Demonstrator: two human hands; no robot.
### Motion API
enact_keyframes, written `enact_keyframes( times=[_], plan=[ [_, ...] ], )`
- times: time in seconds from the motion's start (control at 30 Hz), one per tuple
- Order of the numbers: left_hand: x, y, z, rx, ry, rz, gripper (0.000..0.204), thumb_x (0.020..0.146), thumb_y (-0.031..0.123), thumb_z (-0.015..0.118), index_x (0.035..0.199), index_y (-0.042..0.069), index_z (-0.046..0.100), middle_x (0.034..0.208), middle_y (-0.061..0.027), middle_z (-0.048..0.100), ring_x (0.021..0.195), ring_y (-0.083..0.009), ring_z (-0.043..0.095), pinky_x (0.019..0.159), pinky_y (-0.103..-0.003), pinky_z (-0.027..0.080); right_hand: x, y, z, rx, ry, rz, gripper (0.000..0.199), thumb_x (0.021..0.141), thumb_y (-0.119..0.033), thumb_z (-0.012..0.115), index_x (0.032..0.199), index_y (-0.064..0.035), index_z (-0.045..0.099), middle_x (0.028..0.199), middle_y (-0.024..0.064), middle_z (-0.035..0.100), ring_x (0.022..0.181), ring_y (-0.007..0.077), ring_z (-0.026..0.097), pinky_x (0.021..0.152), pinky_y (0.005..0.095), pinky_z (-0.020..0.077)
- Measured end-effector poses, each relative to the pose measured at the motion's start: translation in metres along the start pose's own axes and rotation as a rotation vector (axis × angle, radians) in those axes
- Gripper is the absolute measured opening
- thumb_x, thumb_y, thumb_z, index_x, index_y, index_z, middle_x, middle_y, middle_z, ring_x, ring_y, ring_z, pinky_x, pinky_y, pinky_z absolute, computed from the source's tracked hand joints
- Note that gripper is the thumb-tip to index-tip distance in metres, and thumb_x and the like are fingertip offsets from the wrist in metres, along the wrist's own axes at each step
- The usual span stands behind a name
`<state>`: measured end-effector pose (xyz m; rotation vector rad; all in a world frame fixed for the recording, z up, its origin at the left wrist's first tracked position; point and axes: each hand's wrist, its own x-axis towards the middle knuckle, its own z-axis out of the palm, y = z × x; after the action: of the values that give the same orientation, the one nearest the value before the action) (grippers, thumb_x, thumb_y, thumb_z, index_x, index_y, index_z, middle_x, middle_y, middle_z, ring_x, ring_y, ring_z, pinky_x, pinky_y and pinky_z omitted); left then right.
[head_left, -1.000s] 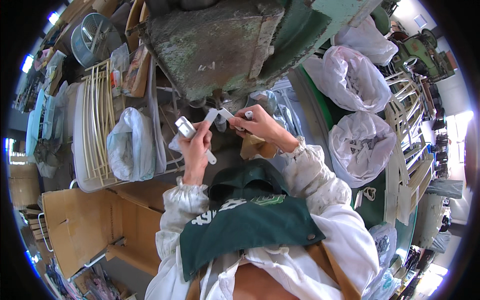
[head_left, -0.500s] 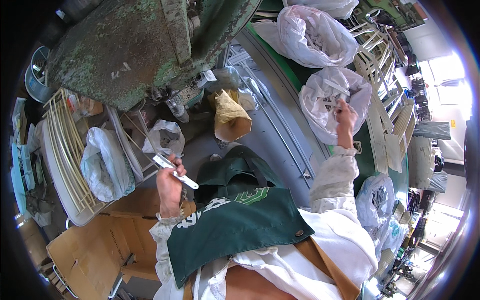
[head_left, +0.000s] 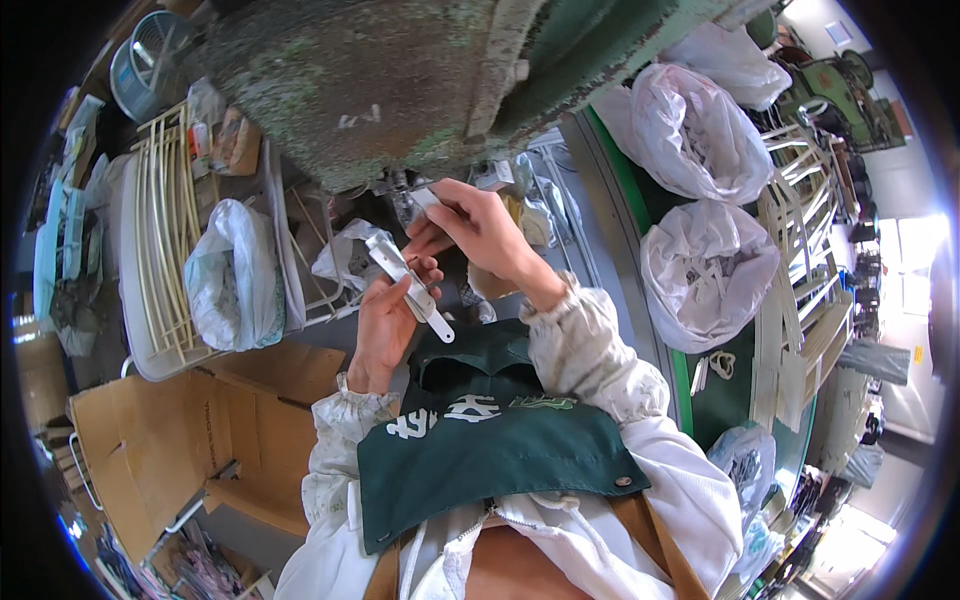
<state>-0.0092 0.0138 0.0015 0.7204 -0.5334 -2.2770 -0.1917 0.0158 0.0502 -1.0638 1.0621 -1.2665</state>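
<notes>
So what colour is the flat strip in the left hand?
Pale silvery metal; the strip in the left hand shows best in the head view.

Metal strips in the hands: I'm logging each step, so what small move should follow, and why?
Probably lower the right hand to set its small piece against the flat metal strip held in the left hand; the two hands nearly touch beneath the green machine.

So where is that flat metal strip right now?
In the head view, the metal strip sits near the picture's centre, held in the left hand, with the right hand just above it, below the big green machine.
</notes>
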Motion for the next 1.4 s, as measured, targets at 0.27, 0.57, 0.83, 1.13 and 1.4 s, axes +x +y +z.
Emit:
enact_keyframes(
  times=[0.27,0.57,0.83,1.13,1.4],
  plan=[
    [-0.010,0.008,-0.002,0.143,-0.061,0.090,0.026,0.098,0.017,0.047,0.117,-0.001,0.050,0.092,-0.0101,0.060,0.075,-0.0206,0.062,0.065,-0.030,0.050,0.019,0.015,0.000,0.124,0.024,0.225,0.017,0.095,-0.006,0.050,0.092,0.0099,0.056,0.081,0.0146,0.065,0.074,0.0209,0.070,0.058,0.0269,0.0573],
    [-0.034,-0.008,0.006,0.437,-0.166,-0.237,0.029,0.097,0.024,0.051,0.116,0.002,0.049,0.084,-0.0067,0.058,0.067,-0.0157,0.058,0.060,-0.028,0.048,-0.043,0.000,0.006,-0.760,-0.074,-0.330,0.022,0.077,-0.005,0.072,0.098,-0.0022,0.068,0.092,0.0107,0.063,0.075,0.0218,0.061,0.064,0.0301,0.0505],
    [-0.051,-0.052,0.002,-0.053,-0.150,-0.194,0.027,0.095,0.027,0.056,0.106,0.002,0.052,0.075,-0.0050,0.053,0.055,-0.0109,0.047,0.050,-0.023,0.038,-0.061,0.025,-0.030,-0.085,-0.212,-0.302,0.008,0.078,-0.002,0.069,0.087,-0.0025,0.070,0.109,0.0148,0.064,0.089,0.0194,0.063,0.081,0.0325,0.0498],
    [-0.020,-0.030,0.011,0.147,0.239,0.180,0.018,0.093,0.018,0.056,0.091,0.000,0.059,0.079,-0.0075,0.061,0.052,-0.0082,0.046,0.049,-0.023,0.034,0.124,0.153,-0.105,-1.230,0.059,0.010,0.007,0.071,-0.005,0.069,0.071,0.0009,0.065,0.075,0.0163,0.063,0.071,0.0273,0.062,0.064,0.0363,0.0495],
    [-0.001,0.004,0.033,0.344,0.342,0.396,0.021,0.094,0.017,0.052,0.086,0.000,0.060,0.072,-0.0082,0.062,0.052,-0.0092,0.050,0.048,-0.023,0.036,0.115,0.117,-0.094,-0.803,0.154,-0.141,0.006,0.074,-0.004,0.069,0.074,0.0013,0.066,0.074,0.0124,0.065,0.072,0.0215,0.063,0.064,0.0320,0.0502]
  ],
)
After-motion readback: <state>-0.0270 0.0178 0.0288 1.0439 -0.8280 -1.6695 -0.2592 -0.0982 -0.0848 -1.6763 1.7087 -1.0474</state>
